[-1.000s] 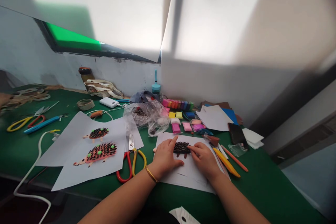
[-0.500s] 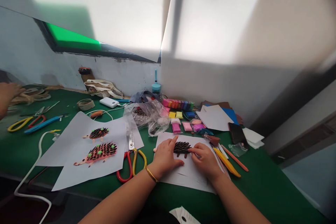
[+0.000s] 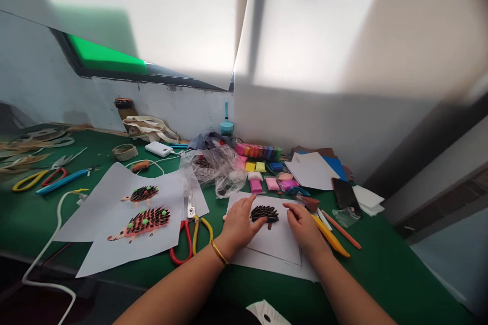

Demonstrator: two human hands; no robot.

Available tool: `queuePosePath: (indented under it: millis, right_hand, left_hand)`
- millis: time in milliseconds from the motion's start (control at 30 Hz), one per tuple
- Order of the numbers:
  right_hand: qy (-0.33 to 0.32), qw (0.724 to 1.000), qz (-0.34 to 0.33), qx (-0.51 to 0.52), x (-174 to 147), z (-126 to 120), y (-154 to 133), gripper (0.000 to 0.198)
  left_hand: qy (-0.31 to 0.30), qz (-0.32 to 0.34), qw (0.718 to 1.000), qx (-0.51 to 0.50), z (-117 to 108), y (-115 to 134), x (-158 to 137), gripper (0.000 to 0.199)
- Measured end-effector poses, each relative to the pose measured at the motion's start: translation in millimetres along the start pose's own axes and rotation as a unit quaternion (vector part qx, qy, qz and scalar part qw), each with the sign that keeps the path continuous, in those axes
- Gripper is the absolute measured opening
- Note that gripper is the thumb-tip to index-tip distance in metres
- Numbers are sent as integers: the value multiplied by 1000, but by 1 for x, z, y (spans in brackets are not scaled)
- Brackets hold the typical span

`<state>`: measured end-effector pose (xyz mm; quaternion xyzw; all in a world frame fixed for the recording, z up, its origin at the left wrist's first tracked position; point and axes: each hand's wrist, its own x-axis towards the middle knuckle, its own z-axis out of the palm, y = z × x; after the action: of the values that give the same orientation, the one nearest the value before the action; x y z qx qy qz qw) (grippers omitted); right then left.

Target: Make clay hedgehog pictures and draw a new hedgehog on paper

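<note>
Left hand (image 3: 240, 223) frames the hedgehog (image 3: 264, 213), right hand (image 3: 304, 225) hovers just beside it!
There it lies, dark and spiky on the white sheet (image 3: 280, 245), between the two hands: left thumb spread wide from its fingers, tip at the lower spines; right thumb and forefinger drawn close, though whether they pinch a scrap I can't quite tell from here. It looks light and soft, likely clay, so a squeeze would probably dent the body or bend those spines; safest hold, I'd judge, is the sheet's edge.
</note>
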<state>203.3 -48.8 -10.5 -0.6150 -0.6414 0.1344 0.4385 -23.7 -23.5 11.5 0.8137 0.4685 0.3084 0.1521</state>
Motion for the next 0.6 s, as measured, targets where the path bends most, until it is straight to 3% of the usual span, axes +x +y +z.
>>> queuePosePath:
  millis: [67, 100, 233, 333, 433, 600]
  right_hand:
    - [-5, 1000, 7, 0, 0, 0, 1, 31]
    - [-7, 1000, 9, 1, 0, 1, 1, 32]
    - [-7, 1000, 12, 9, 0, 2, 0, 32]
    - [-7, 1000, 12, 11, 0, 2, -1, 33]
    - [-4, 1000, 1, 13, 1, 3, -1, 32]
    - [5, 1000, -13, 16, 2, 4, 1, 31]
  left_hand:
    - [30, -1, 999, 33, -16, 1, 8, 34]
    - [22, -7, 998, 66, -27, -1, 14, 28]
    - [-2, -100, 970, 223, -72, -33, 47, 32]
    - [1, -163, 951, 262, -97, -70, 78, 27]
    - [4, -193, 946, 262, -106, -101, 109, 25]
    - [-13, -250, 940, 233, -96, -127, 146, 36]
